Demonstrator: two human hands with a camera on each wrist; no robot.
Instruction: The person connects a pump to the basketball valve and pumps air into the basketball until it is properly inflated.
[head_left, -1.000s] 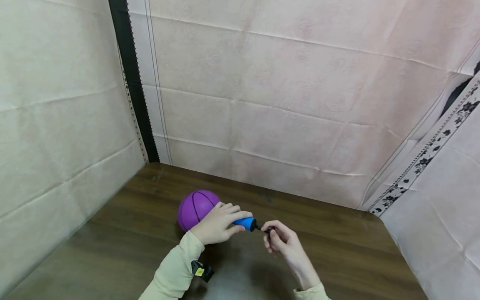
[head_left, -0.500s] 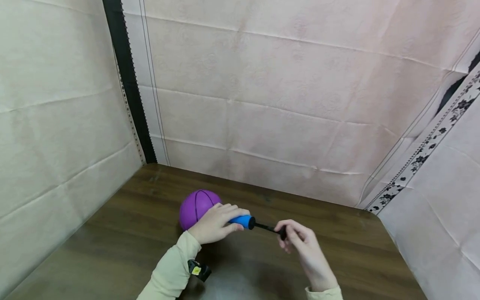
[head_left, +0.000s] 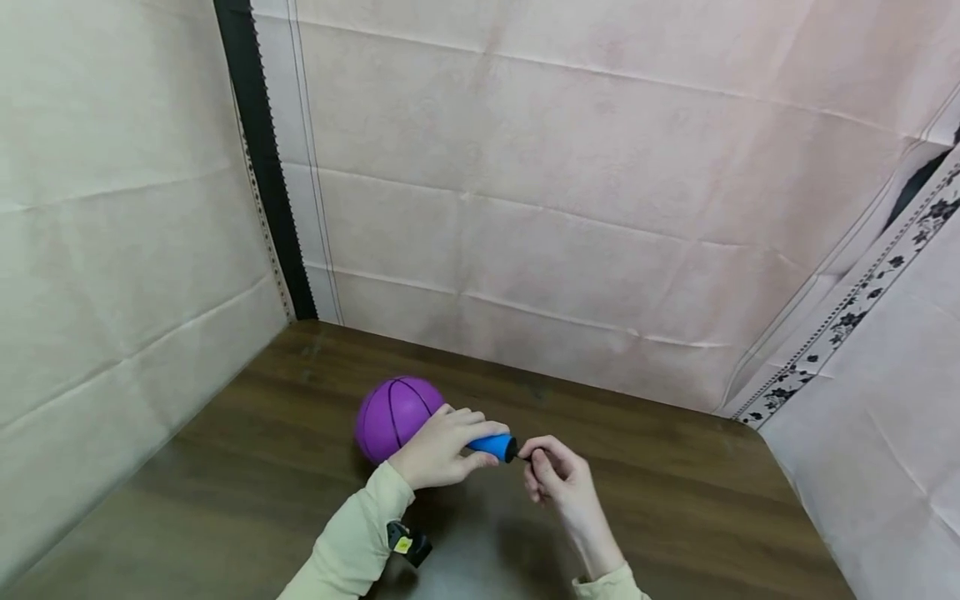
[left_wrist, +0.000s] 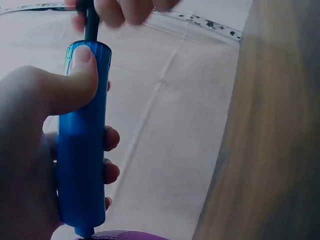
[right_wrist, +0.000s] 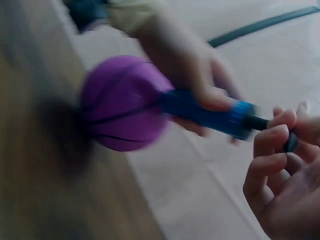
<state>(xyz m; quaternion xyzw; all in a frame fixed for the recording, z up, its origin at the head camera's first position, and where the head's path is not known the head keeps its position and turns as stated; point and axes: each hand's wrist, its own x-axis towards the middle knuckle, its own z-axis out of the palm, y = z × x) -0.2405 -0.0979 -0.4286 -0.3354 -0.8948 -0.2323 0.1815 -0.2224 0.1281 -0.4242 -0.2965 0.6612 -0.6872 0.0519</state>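
A purple ball (head_left: pixel 393 417) with black seam lines rests on the wooden table. Against its right side stands the nozzle end of a blue hand pump (left_wrist: pixel 82 165), held roughly level. My left hand (head_left: pixel 442 450) wraps round the pump barrel, its thumb along the near side as the left wrist view shows. My right hand (head_left: pixel 564 479) pinches the pump's black handle (right_wrist: pixel 291 142) between thumb and fingers, close to the barrel's end. Only a short length of the black rod (right_wrist: pixel 257 122) shows. The very tip of the nozzle is hidden at the ball.
Pale creased cloth (head_left: pixel 525 208) hangs behind the table, with more cloth at both sides. The brown wooden table (head_left: pixel 675 500) extends to the right of the hands. A black camera (head_left: pixel 408 543) sits on the left wrist.
My right hand drew the pump handle out to the right, showing more rod, then pushed it back in toward the barrel. My left hand and the ball stay nearly in place.
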